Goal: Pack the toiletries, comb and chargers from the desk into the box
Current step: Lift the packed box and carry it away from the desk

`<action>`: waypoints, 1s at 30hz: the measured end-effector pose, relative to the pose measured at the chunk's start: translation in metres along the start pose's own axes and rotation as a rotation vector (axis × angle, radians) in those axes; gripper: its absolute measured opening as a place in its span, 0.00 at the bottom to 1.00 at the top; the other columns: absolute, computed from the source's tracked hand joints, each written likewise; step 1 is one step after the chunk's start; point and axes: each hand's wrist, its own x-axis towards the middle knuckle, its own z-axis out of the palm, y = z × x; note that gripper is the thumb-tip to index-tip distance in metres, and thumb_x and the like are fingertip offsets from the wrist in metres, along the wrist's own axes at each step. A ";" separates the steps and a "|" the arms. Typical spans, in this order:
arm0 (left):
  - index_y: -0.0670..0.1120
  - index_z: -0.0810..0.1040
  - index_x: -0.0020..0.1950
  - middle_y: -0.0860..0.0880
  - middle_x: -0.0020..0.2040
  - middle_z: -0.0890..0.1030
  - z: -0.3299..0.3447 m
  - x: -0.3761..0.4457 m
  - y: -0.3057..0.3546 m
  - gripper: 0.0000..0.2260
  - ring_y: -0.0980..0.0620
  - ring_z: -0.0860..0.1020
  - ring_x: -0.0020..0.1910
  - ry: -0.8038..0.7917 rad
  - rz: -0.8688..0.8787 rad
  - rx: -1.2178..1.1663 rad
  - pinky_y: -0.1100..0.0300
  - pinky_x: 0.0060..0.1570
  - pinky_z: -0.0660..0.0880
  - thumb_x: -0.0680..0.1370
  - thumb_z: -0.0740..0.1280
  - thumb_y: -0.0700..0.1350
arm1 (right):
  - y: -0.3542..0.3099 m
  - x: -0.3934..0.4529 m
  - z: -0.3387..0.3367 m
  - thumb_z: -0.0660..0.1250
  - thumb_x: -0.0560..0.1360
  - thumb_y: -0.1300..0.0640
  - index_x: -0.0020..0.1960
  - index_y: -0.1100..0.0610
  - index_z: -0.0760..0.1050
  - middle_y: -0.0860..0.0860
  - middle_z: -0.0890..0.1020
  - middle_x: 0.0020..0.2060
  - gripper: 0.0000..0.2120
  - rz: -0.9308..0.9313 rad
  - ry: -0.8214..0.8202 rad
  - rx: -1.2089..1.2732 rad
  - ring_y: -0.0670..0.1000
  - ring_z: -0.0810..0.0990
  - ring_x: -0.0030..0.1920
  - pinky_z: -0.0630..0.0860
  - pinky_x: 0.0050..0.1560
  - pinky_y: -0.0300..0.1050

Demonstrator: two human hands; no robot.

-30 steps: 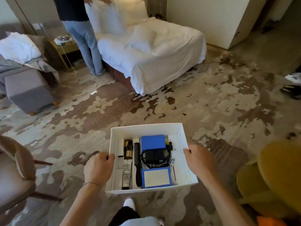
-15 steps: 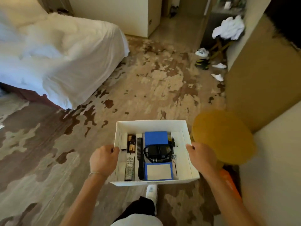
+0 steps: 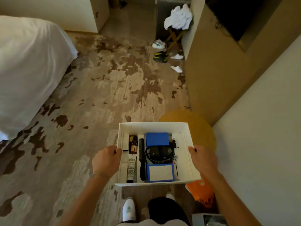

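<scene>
While the box rides level between both hands, out in front of the person's waist and above the carpet, its contents look packed: a brown bottle and a tube end to end along the left side, the black comb beside them, a black charger with coiled cable lying across two blue packets in the middle. The left hand grips the left wall, thumb hooked over the rim; the right hand grips the right wall the same way. Compared with a second ago the view has swung right: the bed has slid to the left edge, and the wall, the shoes and the yellow round thing have come in, so the person is turning and carrying. Packing itself seems finished; what remains is probably setting the box down. The comb, tube and bottle all run lengthwise away from the person, parallel to the side walls, the comb's handle nearest the body.
</scene>
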 end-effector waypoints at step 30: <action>0.48 0.70 0.33 0.49 0.34 0.77 0.313 0.197 0.195 0.17 0.48 0.77 0.35 -0.317 -0.098 0.365 0.59 0.33 0.71 0.79 0.60 0.55 | 0.238 0.349 0.056 0.63 0.82 0.51 0.30 0.53 0.66 0.47 0.67 0.25 0.22 0.062 -0.185 -0.106 0.45 0.63 0.25 0.57 0.28 0.40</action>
